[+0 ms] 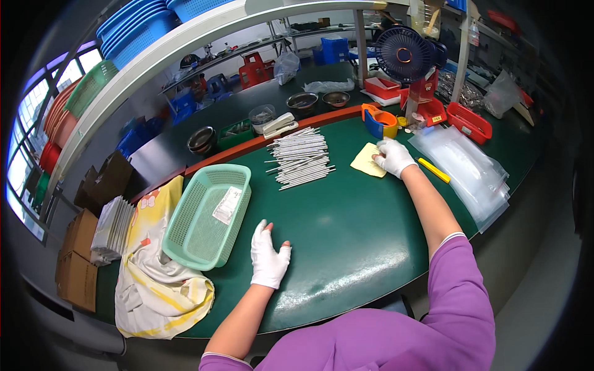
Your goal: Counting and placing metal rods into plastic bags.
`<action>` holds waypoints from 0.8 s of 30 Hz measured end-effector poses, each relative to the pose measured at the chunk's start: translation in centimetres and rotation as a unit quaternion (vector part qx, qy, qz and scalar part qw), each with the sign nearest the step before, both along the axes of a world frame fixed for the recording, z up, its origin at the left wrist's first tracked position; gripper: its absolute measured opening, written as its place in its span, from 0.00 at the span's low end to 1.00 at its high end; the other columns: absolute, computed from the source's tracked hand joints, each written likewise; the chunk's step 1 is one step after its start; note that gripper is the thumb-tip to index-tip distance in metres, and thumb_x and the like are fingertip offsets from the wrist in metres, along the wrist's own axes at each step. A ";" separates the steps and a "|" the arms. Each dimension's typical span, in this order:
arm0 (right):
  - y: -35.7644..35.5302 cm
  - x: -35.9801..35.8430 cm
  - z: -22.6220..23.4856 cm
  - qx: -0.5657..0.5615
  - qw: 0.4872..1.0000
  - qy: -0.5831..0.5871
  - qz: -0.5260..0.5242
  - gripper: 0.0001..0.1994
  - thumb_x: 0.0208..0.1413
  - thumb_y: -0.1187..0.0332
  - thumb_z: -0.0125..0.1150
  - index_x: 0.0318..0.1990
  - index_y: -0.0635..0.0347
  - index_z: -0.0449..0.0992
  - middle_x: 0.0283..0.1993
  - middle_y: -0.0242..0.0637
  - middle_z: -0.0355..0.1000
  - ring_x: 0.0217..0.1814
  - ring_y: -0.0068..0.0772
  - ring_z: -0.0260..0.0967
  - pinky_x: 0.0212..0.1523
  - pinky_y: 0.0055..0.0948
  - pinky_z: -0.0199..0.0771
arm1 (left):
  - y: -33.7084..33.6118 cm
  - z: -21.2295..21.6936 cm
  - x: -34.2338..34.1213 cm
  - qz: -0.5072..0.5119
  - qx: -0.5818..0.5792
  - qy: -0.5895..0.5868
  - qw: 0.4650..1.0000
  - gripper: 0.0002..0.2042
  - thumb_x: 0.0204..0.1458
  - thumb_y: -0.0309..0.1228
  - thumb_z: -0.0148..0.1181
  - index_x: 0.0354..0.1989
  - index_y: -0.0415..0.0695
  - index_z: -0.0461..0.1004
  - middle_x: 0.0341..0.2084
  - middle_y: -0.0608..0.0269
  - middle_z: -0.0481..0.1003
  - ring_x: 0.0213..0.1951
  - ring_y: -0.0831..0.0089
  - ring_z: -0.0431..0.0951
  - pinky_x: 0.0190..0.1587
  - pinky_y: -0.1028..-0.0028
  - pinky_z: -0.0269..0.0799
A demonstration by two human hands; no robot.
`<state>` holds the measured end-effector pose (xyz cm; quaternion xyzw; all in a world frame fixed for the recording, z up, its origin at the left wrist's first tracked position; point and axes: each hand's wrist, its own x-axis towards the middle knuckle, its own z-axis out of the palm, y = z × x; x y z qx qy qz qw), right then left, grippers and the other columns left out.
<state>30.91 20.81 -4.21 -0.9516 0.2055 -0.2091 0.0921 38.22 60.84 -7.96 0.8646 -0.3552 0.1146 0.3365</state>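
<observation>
One green table [334, 229] adjoins shelving [204, 31], left hand [268, 258] unclenched, right hand [394, 157] at yellow sheet [367, 161], grip unclear.

Along the left of the green table [346, 241] lies a rumpled yellow-and-white cloth [151, 284], beside a stack of white packets [111, 229] and brown cardboard boxes [77, 278]. Toward the back, a white stapler [279, 125] sits near a clear tub [262, 118] and metal bowls [302, 109]. At the right, a dark blue fan [403, 55] stands near red trays [464, 128] and an orange-and-blue tape dispenser [386, 124], with flat clear plastic bags [464, 173] lying in front. Blue baskets [136, 37] are stacked at upper left; a red chair [254, 71] stands farther back
</observation>
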 end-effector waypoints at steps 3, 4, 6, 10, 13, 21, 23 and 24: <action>2.8 2.4 0.4 -0.134 0.960 -0.215 0.121 0.12 0.43 0.61 0.62 0.30 0.59 0.75 0.40 0.42 0.70 0.45 0.44 0.68 0.46 0.38 0.69 | -2.5 0.3 1.1 0.005 0.003 0.009 1.000 0.28 0.41 0.31 0.63 0.51 0.32 0.63 0.55 0.43 0.60 0.58 0.51 0.60 0.60 0.61 0.57; 4.8 3.7 0.6 -0.109 0.962 -0.190 0.166 0.12 0.42 0.61 0.63 0.32 0.58 0.75 0.40 0.41 0.70 0.45 0.44 0.68 0.47 0.38 0.68 | -3.3 0.2 1.8 0.013 -0.002 -0.001 1.000 0.28 0.41 0.31 0.63 0.51 0.32 0.63 0.55 0.43 0.60 0.57 0.50 0.61 0.60 0.62 0.57; 10.1 6.2 1.1 -0.085 0.963 -0.120 0.227 0.16 0.40 0.62 0.64 0.38 0.58 0.74 0.41 0.41 0.69 0.46 0.43 0.67 0.48 0.39 0.68 | -4.5 0.0 2.9 0.033 -0.015 0.005 0.999 0.28 0.41 0.31 0.63 0.51 0.31 0.63 0.55 0.44 0.61 0.57 0.50 0.61 0.59 0.62 0.58; 14.7 10.1 1.9 -0.105 0.975 0.035 0.193 0.22 0.39 0.52 0.67 0.37 0.60 0.75 0.40 0.42 0.71 0.47 0.42 0.68 0.48 0.37 0.68 | -5.5 -0.6 3.8 0.032 -0.047 0.001 0.998 0.27 0.41 0.30 0.63 0.50 0.32 0.63 0.54 0.44 0.61 0.56 0.51 0.62 0.59 0.62 0.59; 15.2 11.0 3.3 -0.117 0.970 0.126 0.174 0.23 0.39 0.50 0.67 0.36 0.60 0.76 0.39 0.44 0.72 0.45 0.43 0.70 0.47 0.37 0.69 | -5.4 -0.6 3.7 0.031 -0.056 0.016 0.998 0.27 0.41 0.31 0.64 0.50 0.32 0.63 0.54 0.44 0.61 0.56 0.51 0.62 0.59 0.62 0.59; 15.6 6.2 -0.1 -0.022 0.966 0.006 0.257 0.23 0.38 0.51 0.68 0.37 0.60 0.74 0.35 0.44 0.70 0.42 0.48 0.68 0.43 0.40 0.69 | -5.5 0.6 2.9 0.012 -0.033 -0.002 0.999 0.34 0.37 0.37 0.68 0.52 0.32 0.62 0.54 0.43 0.61 0.57 0.51 0.61 0.59 0.62 0.58; 16.5 4.5 0.0 -0.011 0.962 0.014 0.271 0.24 0.36 0.52 0.68 0.38 0.59 0.74 0.35 0.43 0.69 0.40 0.48 0.68 0.42 0.40 0.70 | -5.5 1.3 2.6 0.004 -0.022 -0.013 1.000 0.37 0.35 0.40 0.68 0.53 0.32 0.62 0.54 0.43 0.62 0.57 0.52 0.61 0.59 0.63 0.58; 17.3 3.4 0.0 0.004 0.957 0.010 0.288 0.24 0.35 0.52 0.68 0.38 0.58 0.74 0.35 0.42 0.70 0.40 0.48 0.68 0.42 0.40 0.70 | -5.3 1.4 2.6 -0.043 -0.003 -0.028 0.999 0.39 0.34 0.44 0.68 0.54 0.32 0.61 0.53 0.43 0.62 0.57 0.52 0.60 0.60 0.62 0.56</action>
